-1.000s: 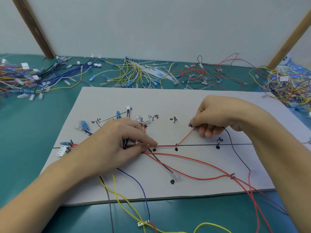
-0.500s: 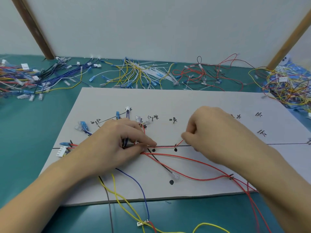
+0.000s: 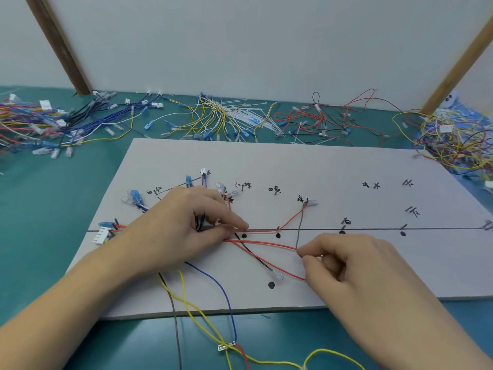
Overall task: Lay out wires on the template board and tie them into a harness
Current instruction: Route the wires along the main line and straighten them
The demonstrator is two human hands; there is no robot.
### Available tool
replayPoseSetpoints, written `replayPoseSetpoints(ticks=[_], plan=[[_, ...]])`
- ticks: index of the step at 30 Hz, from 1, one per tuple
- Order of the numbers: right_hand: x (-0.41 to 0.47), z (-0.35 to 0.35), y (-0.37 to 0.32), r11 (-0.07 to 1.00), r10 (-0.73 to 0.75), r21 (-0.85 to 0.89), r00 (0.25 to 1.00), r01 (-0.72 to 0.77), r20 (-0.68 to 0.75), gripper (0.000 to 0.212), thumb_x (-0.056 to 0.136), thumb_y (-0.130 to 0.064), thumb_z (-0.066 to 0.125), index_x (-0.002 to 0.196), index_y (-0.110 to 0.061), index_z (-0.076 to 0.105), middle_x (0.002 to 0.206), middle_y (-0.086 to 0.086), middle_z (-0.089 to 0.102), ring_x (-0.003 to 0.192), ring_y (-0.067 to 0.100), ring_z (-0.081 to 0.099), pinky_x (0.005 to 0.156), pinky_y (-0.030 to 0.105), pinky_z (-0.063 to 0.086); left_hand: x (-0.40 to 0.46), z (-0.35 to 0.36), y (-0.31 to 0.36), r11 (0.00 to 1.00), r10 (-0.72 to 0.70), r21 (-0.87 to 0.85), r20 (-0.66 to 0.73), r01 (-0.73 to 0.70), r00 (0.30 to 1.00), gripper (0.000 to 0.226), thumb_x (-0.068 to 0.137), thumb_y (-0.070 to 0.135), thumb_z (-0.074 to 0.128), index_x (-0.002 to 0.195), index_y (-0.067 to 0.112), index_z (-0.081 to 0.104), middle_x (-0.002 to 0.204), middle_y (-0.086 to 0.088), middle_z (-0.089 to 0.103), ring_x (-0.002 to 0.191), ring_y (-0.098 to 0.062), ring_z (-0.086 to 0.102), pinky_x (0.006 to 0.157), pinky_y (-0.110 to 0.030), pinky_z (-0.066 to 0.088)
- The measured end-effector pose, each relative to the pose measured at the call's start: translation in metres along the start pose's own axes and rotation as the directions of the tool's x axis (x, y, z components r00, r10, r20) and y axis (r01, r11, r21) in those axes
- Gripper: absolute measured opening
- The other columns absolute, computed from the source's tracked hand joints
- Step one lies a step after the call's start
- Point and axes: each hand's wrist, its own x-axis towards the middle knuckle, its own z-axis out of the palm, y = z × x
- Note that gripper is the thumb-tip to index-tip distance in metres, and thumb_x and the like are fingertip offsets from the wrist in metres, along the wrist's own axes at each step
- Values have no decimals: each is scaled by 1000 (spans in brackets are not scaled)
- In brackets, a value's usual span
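Nearest to me, a loop of yellow wire (image 3: 202,311) and a blue wire (image 3: 226,297) trail off the front edge of the template board (image 3: 333,169) onto the green table (image 3: 40,236), meeting at a small clear connector (image 3: 223,347) just below the board. My right hand (image 3: 354,265) rests on the lower middle of the board with its fingers curled in, thumb and forefinger pinching a grey wire (image 3: 299,228) close to where that wire crosses a red wire (image 3: 269,243). The grey wire rises almost straight from my fingertips to a clear terminal (image 3: 311,202) lying by a handwritten mark above the black centre line. A black wire (image 3: 253,256) with a clear terminal at its end lies slanted between my two hands, near a black dot. My left hand (image 3: 186,231) is on the left part of the board, thumb and forefinger closed on a bundle of red and dark wires right on the centre line, holding them down. Beyond its knuckles, several blue and clear terminals (image 3: 134,198) fan out toward their written labels, and a white multi-pin connector (image 3: 101,235) sits at the board's left edge. Farther back, past the board, loose piles of wires lie along the wall: blue and mixed on the left (image 3: 80,124), yellow and white in the middle (image 3: 218,118), red and black next (image 3: 320,118), and a tangled heap at the far right (image 3: 453,140).
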Motion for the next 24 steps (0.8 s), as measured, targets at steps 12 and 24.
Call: replayPoseSetpoints(ticks=[12, 24], plan=[[71, 0, -12, 980, -154, 152, 976, 131, 156, 16, 88, -18, 66, 76, -18, 77, 39, -12, 43, 40, 4, 40, 42, 12, 32, 0, -1, 2, 1000, -17, -3, -5, 17, 1000, 30, 88, 12, 79, 97, 40, 82, 90, 15, 70, 87, -8, 65, 70, -13, 43], [124, -8, -13, 992, -119, 71, 968, 106, 221, 9, 83, -27, 76, 76, -24, 81, 58, -18, 68, 51, -2, 54, 57, 23, 45, 0, -1, 0, 999, -36, -32, 7, 37, 999, 28, 89, 12, 78, 98, 38, 82, 87, 11, 69, 82, -14, 62, 67, -15, 41]])
